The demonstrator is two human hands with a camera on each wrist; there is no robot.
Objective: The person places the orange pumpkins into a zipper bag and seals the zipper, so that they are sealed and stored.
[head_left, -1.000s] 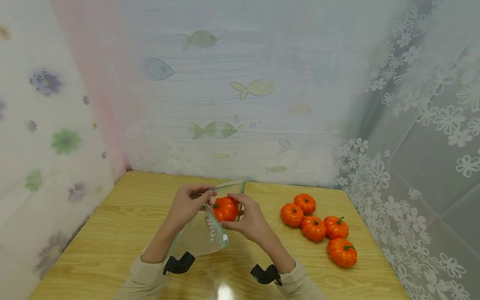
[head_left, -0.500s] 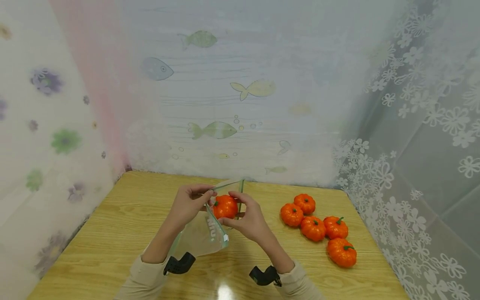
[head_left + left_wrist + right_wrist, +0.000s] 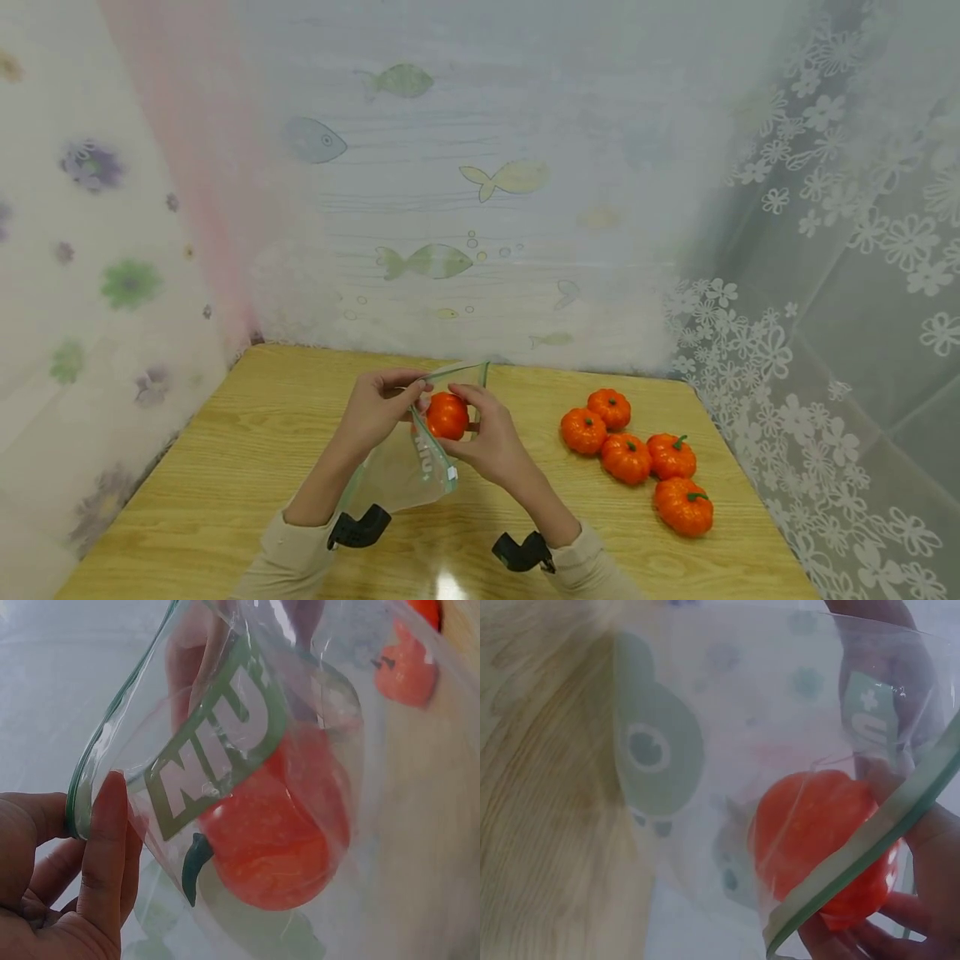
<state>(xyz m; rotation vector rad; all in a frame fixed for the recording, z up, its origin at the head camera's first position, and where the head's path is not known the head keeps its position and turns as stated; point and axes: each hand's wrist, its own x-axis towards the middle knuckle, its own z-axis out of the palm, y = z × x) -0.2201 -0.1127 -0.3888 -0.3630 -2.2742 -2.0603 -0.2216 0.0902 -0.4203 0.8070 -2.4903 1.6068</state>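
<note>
Worktop (image 3: 225, 467) with a yellowish wood grain crossed the lower part of the head view, below a backdrop (image 3: 480, 208) drawn with fish. Over its middle, the left hand (image 3: 377, 412) pinched the green edge of a clear bag (image 3: 390, 483), and the right hand (image 3: 491, 433) held an orange pumpkin (image 3: 447, 417) at the bag's mouth, fingers bent round its right side. A white slider (image 3: 452, 473) sat near the lower end of the green edge. Five more pumpkins (image 3: 626, 458) lay bunched on the worktop to the right, well apart from the bag. From the left wrist, the left hand's fingers were narrow, closed on the green edge; the pumpkin showed through the plastic, its dark stem (image 3: 196, 866) pointing downward, with the white letters NIU (image 3: 217, 748) printed partly across it. Blurred fingers showed behind the plastic at the top, and part of the loose bunch at the upper right. From the right wrist, the green edge cut across the front of the pumpkin: one part lay behind the plastic, another stuck out on the hand's side, where the right hand's fingers supported it. A green animal print (image 3: 660, 746) marked the bag's left side; how deep the pumpkin sat in the bag was hard to tell.
</note>
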